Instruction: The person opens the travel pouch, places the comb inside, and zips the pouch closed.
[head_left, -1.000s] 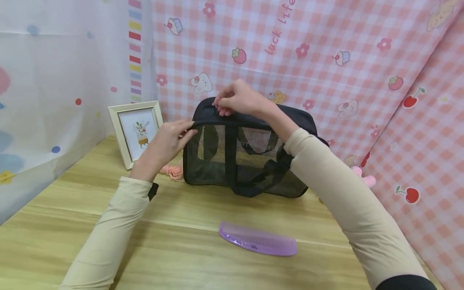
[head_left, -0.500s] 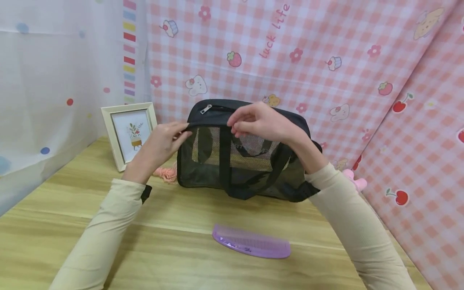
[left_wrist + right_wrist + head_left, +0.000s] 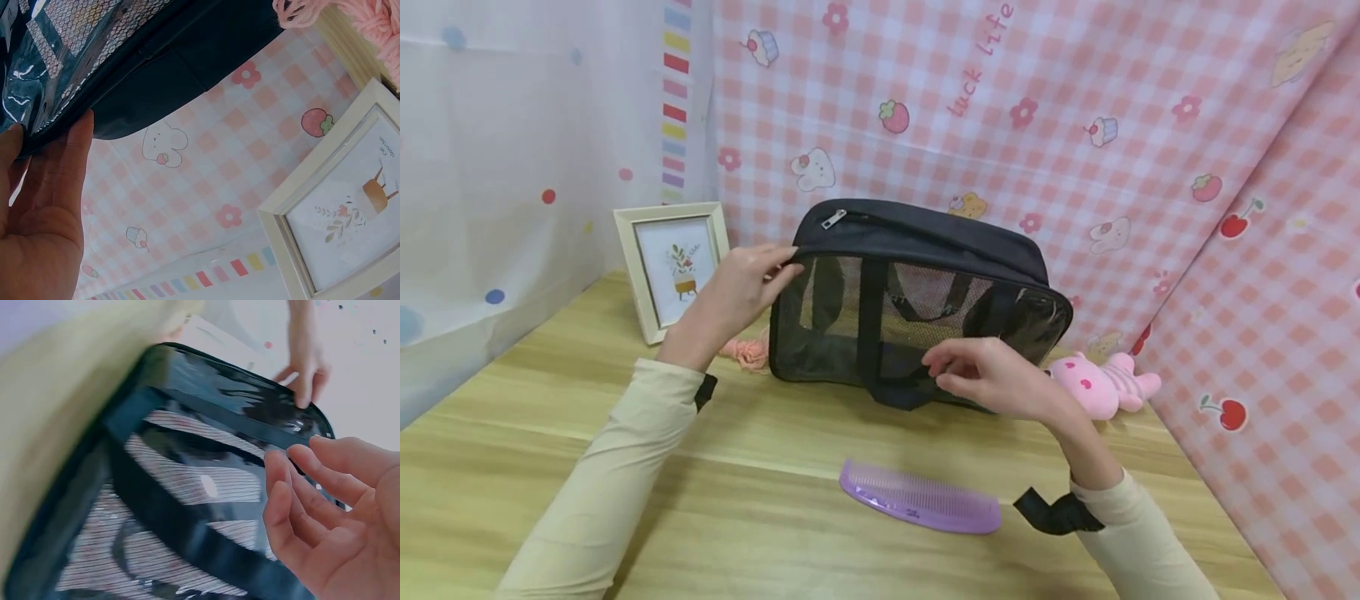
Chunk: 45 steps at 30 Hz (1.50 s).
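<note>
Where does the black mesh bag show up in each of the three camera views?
Head: the black mesh bag stands mid-table, before the pink checked curtain.
Left wrist: its dark edge crosses the top left, above the left hand.
Right wrist: it fills the middle, beside the right hand.
Shared landmark: the left hand at the bag's corner.

One bag (image 3: 917,250), one comb (image 3: 919,498), perhaps one frame (image 3: 673,268)
</note>
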### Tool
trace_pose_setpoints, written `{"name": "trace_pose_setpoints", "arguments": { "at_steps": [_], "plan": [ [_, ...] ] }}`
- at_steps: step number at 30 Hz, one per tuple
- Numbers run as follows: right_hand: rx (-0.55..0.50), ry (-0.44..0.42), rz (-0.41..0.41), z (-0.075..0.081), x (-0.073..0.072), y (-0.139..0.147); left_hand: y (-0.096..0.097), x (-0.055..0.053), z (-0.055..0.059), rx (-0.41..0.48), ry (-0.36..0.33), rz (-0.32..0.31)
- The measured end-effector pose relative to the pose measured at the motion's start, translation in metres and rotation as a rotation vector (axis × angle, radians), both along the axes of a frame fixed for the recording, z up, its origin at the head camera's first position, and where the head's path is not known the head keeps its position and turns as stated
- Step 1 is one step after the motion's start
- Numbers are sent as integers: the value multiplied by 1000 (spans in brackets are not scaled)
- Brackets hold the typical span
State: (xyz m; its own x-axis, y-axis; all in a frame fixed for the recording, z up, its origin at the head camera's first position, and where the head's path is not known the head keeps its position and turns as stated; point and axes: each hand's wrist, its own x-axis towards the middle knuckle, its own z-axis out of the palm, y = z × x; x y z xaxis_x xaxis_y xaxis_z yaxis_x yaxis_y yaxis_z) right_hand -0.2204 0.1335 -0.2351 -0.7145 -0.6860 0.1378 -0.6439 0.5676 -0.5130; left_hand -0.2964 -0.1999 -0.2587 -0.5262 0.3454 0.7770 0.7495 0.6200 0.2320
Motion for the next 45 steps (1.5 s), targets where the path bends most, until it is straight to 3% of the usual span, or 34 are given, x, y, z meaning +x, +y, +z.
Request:
{"name": "trace_pose_setpoints", "arguments": {
  "at_steps": [7, 12, 17, 24, 32, 45],
  "plan": [
    [19, 50, -63, -44, 14, 21, -2, 0, 1, 0, -15, -14],
    [68, 58, -103, -64, 24, 37, -3, -2, 3, -6, -23, -37],
    [141, 28, -103, -71, 31, 44, -5, -1, 2, 0, -33, -18],
    [241, -39, -40, -85, 42, 51, -4, 2, 3, 2, -61, -13],
    [247, -85, -27, -103, 49, 60, -1, 2, 3, -1, -66, -18],
    [278, -70, -4, -109, 46, 65, 0, 0, 2, 4, -10, -16]
  ]
}}
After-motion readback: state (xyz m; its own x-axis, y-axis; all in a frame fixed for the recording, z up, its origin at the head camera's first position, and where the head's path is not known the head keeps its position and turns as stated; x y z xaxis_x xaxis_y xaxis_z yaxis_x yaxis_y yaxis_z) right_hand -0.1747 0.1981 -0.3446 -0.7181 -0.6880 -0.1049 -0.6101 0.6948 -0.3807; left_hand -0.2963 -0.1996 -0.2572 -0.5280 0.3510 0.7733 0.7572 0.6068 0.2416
